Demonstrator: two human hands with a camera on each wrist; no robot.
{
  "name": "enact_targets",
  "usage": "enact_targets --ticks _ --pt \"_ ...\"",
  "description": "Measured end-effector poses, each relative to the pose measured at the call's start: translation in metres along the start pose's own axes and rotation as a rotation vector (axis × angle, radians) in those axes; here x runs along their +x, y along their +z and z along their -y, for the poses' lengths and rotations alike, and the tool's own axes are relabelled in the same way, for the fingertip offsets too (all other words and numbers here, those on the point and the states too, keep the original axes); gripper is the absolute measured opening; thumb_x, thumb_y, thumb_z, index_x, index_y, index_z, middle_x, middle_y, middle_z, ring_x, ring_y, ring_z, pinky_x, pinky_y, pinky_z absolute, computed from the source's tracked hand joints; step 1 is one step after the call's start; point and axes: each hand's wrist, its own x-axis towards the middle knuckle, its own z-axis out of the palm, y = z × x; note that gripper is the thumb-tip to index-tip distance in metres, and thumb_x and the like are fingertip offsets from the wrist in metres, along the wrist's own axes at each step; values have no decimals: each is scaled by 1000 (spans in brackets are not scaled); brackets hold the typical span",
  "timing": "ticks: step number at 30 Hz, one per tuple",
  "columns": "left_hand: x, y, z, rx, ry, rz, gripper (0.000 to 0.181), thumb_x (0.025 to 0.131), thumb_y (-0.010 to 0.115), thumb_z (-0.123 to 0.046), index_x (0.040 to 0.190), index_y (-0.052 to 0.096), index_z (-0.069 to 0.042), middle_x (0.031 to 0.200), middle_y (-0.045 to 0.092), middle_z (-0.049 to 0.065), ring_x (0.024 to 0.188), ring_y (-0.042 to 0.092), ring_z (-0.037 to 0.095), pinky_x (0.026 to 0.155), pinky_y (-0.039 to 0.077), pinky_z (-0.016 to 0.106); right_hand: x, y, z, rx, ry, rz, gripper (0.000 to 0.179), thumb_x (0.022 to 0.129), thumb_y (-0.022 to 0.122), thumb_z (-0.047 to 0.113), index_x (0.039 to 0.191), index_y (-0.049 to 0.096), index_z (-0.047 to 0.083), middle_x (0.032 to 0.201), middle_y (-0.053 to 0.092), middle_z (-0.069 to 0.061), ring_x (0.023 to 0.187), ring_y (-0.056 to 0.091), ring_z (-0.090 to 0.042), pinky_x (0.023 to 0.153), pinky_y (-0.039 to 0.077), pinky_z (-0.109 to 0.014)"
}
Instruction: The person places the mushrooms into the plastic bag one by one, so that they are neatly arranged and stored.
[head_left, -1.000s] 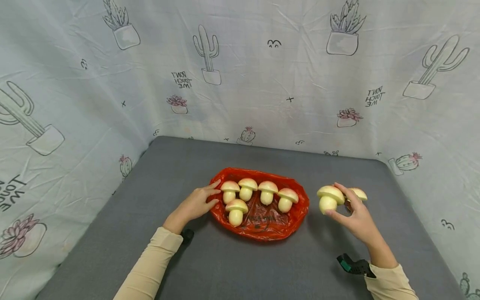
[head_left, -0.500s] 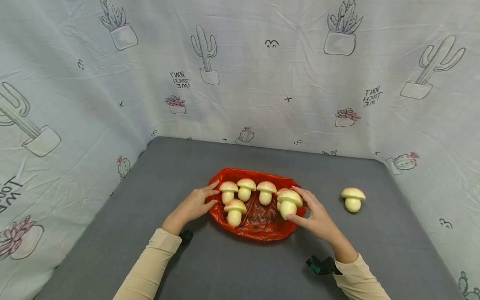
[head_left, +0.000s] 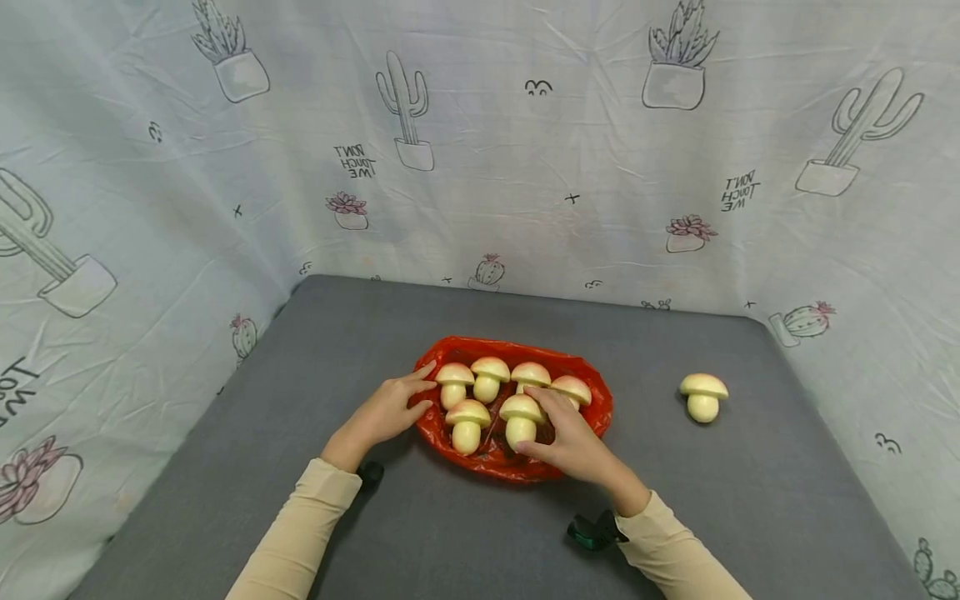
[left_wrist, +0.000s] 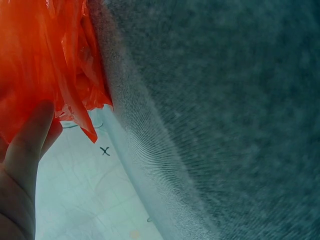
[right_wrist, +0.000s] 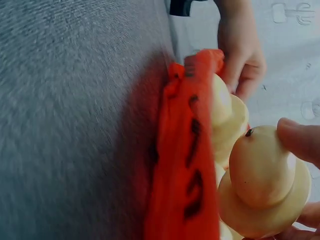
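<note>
My right hand pinches a mushroom-shaped piece between thumb and fingers, over the front right part of a red plastic bag with its mouth spread wide. The piece has a pale yellow stem and a rounded cap; the right wrist view shows a dark spot on the stem end. Several similar pieces stand in the bag, one at the front left and a row behind. My left hand rests against the bag's left rim, fingers extended. Up close, its fingertips touch the red plastic.
One more mushroom-shaped piece stands alone on the grey table, right of the bag. A white cloth printed with cacti hangs behind and along the sides. A dark strap is on my right wrist.
My right hand has carried the mushroom-shaped piece leftward from the right side of the table to over the bag. My left hand has stayed at the bag's rim.
</note>
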Motion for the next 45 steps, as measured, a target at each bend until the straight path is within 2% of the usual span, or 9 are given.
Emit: enact_targets --ticks 5,11,22,28,31,37,45 --pt "-1 0 1 -3 -1 -2 36 89 63 -9 123 62 3 144 44 18 124 51 35 97 46 46 5 13 2 -46 -26 12 77 78 78 31 138 43 -3 133 52 -15 123 47 -32 98 41 -50" --pt "0 1 1 -13 0 -9 35 89 63 -9 122 62 3 144 44 18 125 50 34 97 46 46 8 24 4 -88 2 36 79 79 77 32 140 41 -3 136 50 -16 125 45 -32 100 41 -49" --pt "0 1 1 0 4 -11 35 88 64 -9 122 63 3 143 45 18 124 51 35 98 45 46 8 29 5 -114 14 64 80 79 76 32 141 39 -2 138 46 -18 125 43 -33 99 41 -48" --pt "1 1 1 -1 0 -12 35 88 64 -9 122 63 4 143 45 18 125 50 34 98 45 46 8 28 3 -119 39 80 86 78 77 33 143 34 -4 142 45 -18 131 39 -34 106 34 -50" --pt "1 0 1 -2 -1 -10 36 88 64 -9 122 63 3 143 45 18 125 50 34 98 45 46 7 26 3 -98 42 84 88 78 78 33 144 33 -4 143 44 -18 133 39 -34 107 33 -50" --pt "1 -1 1 -12 -8 -3 36 88 64 -8 122 62 4 143 45 18 126 50 34 98 45 46 4 19 2 -91 -19 42 87 77 79 33 142 35 -5 140 46 -19 131 42 -33 104 37 -50" --pt "1 0 0 -21 -14 -5 36 88 64 -8 122 62 4 143 45 18 126 49 35 98 45 46 -10 -16 -2 -64 -10 -64 82 79 77 27 144 35 2 144 42 -15 132 39 -33 101 37 -56"
